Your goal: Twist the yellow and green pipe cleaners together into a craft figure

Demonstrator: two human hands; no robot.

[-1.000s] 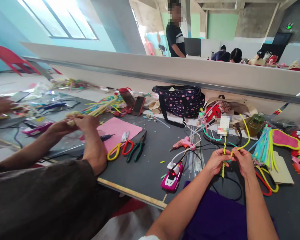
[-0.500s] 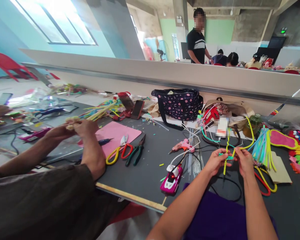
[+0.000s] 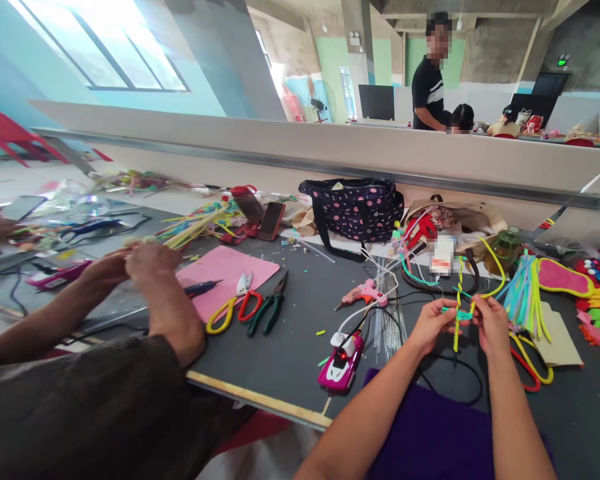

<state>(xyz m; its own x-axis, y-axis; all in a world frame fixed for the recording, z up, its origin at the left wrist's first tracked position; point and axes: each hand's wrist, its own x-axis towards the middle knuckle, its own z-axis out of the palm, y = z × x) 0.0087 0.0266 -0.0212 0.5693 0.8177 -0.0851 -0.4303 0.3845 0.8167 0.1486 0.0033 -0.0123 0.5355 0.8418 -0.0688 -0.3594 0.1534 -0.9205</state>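
Note:
Over the dark table [image 3: 300, 333], my left hand [image 3: 433, 325] and my right hand [image 3: 491, 323] pinch a twisted yellow pipe cleaner [image 3: 457, 300] between them. A teal pipe cleaner [image 3: 457, 313] is wrapped across it at finger height. One yellow end loops up and to the right, toward a green jar [image 3: 507, 248]. A bundle of blue and yellow pipe cleaners [image 3: 527, 297] lies just right of my right hand.
A co-worker's hands [image 3: 140, 261] work at the left over a pink mat [image 3: 227, 273]. Scissors [image 3: 233, 307], pliers [image 3: 270, 308], a pink glue gun [image 3: 363, 293], a magenta power strip [image 3: 343, 357] and a dotted bag [image 3: 357, 210] lie ahead. A person stands behind the divider.
The view has drifted left and slightly up. My hands stay on the yellow pipe cleaner and have turned it slightly, with the teal piece now across it. The standing person has walked right.

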